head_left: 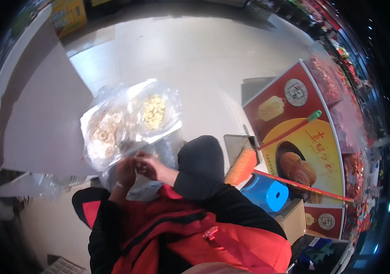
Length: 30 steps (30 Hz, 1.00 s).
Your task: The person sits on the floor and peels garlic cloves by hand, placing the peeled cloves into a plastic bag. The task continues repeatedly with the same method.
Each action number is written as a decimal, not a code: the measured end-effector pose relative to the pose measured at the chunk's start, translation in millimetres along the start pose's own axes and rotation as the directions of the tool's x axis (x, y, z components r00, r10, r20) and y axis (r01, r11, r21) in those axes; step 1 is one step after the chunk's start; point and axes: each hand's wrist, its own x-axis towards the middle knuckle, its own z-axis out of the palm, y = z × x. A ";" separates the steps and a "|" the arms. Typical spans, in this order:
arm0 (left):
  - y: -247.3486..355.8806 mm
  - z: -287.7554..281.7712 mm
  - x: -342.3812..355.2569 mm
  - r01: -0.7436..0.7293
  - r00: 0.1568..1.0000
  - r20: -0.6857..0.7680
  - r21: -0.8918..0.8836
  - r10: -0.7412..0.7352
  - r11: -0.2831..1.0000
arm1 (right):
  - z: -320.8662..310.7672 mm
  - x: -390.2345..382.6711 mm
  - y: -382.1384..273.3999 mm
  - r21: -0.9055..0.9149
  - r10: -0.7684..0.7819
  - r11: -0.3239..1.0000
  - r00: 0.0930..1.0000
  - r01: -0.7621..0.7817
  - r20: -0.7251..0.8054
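Note:
My left hand and my right hand meet in front of my lap, fingers closed together. Whatever they pinch is too small or hidden to make out. Just beyond them, a white box holds two see-through plastic bags. Pale, whitish-brown pieces fill the left bag, some looking ring-shaped. In the right one lies a heap of small yellow pieces. Another thin plastic bag hangs below my hands, between my knees.
A grey-white panel stands on the left. To the right are an orange broom, a metal dustpan, a blue plastic stool and a cardboard box. Behind them stands a red and yellow poster board. Pale floor tiles stretch ahead.

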 end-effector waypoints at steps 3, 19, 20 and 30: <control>-16.2 18.2 -9.2 0.353 0.934 0.156 -0.544 -0.321 0.761 | -7.4 6.9 7.2 -0.721 -0.439 0.552 0.881 0.419 0.176; -8.3 19.0 -1.8 0.063 0.978 -0.175 -0.261 -0.111 0.963 | 2.8 5.6 -7.3 -0.800 -0.466 0.400 0.851 0.447 0.242; -11.3 18.6 -0.7 0.152 0.973 -0.115 -0.328 -0.200 0.932 | 1.0 6.0 -11.3 -0.636 -0.321 0.701 0.939 0.322 0.121; -25.4 19.7 3.1 0.249 0.922 -0.115 -0.558 -0.370 0.792 | -0.3 7.0 -11.9 -0.587 -0.398 0.736 0.917 0.337 0.028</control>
